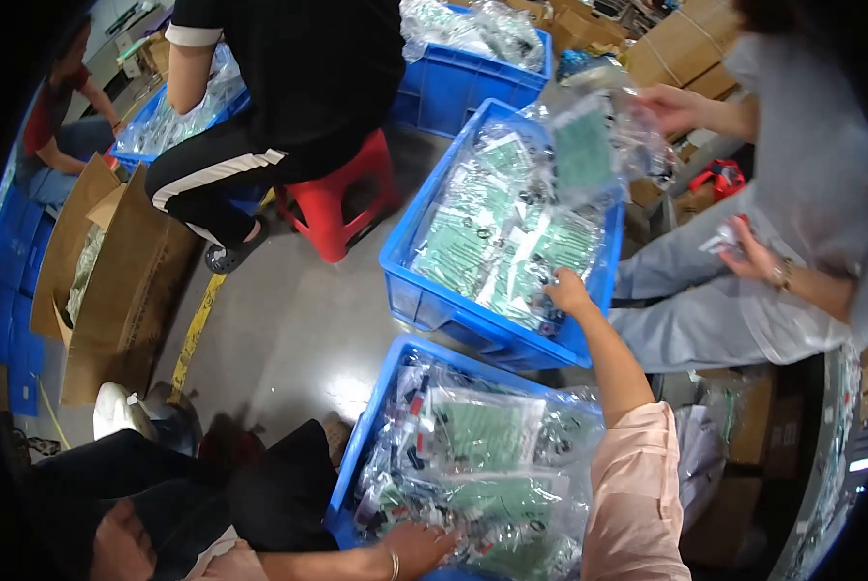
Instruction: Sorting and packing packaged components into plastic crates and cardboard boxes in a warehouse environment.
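Note:
My right hand (569,290) reaches over the near end of a blue bin (432,308), its fingers pinched at a corner of a clear plastic bag (526,276). Green flat pieces and small dark parts show through the bags there. Lower down, my left hand (416,550), with a bracelet at the wrist, is closed among the bags in a second blue bin (364,426). What its fingers grip is hidden. Around it lie clear bags (482,431) with green sheets and small dark and red parts inside.
A co-worker in grey (811,174) lifts a bag (584,145) over the far bin and holds a small clear packet. Another person sits on a red stool (342,198). A large cardboard box (129,290) stands left, beside yellow floor tape (197,329); another filled blue bin (434,92) is behind.

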